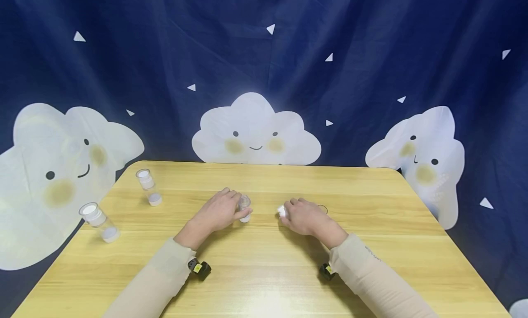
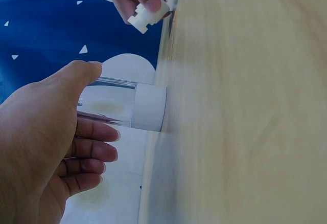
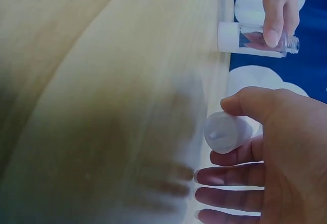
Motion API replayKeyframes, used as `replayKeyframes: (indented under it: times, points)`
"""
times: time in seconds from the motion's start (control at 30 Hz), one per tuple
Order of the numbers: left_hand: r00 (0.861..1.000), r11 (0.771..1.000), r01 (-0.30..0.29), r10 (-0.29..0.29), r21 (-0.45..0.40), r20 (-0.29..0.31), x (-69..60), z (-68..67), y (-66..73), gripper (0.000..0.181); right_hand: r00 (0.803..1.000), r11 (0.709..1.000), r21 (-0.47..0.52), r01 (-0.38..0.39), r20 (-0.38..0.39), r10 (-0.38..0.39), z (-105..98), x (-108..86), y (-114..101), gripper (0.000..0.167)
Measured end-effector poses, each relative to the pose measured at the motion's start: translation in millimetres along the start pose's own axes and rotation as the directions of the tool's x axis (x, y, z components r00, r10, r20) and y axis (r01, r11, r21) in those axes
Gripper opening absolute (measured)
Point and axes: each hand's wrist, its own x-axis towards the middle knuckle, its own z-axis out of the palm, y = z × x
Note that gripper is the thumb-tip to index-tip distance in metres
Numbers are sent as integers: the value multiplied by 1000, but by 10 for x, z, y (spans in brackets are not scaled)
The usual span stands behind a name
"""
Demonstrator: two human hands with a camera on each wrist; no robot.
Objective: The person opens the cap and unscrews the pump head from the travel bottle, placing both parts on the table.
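Note:
Near the middle of the table, my left hand [image 1: 217,210] holds a clear bottle [image 1: 245,218] with a white base, the thumb on the near side. The bottle stands upright on the wood; the right wrist view shows its bare threaded neck [image 3: 293,45]. To its right, my right hand [image 1: 305,216] pinches a small white cap-like piece [image 3: 224,134] between thumb and index finger, the other fingers extended. In the left wrist view this white piece [image 2: 149,17] has a notched edge and is held just above the table, apart from the bottle.
Two more clear bottles with white bases and white tops stand at the table's left, one farther back [image 1: 147,185] and one nearer [image 1: 99,222]. A thin round rim [image 1: 327,209] shows behind my right hand, mostly hidden. A blue cloud-patterned curtain [image 1: 255,47] hangs behind the table.

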Motion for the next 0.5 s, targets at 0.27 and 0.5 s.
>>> replayKeyframes:
  times: [0.27, 0.5]
  points:
    - [1000, 1000, -6, 6, 9, -1, 7, 18, -12, 60, 999, 999, -18, -37, 0, 37, 33, 3, -16, 51]
    - [1000, 1000, -4, 4, 5, 4, 9, 2, -7, 60, 998, 999, -37, -31, -59, 29, 117, 17, -21, 48]
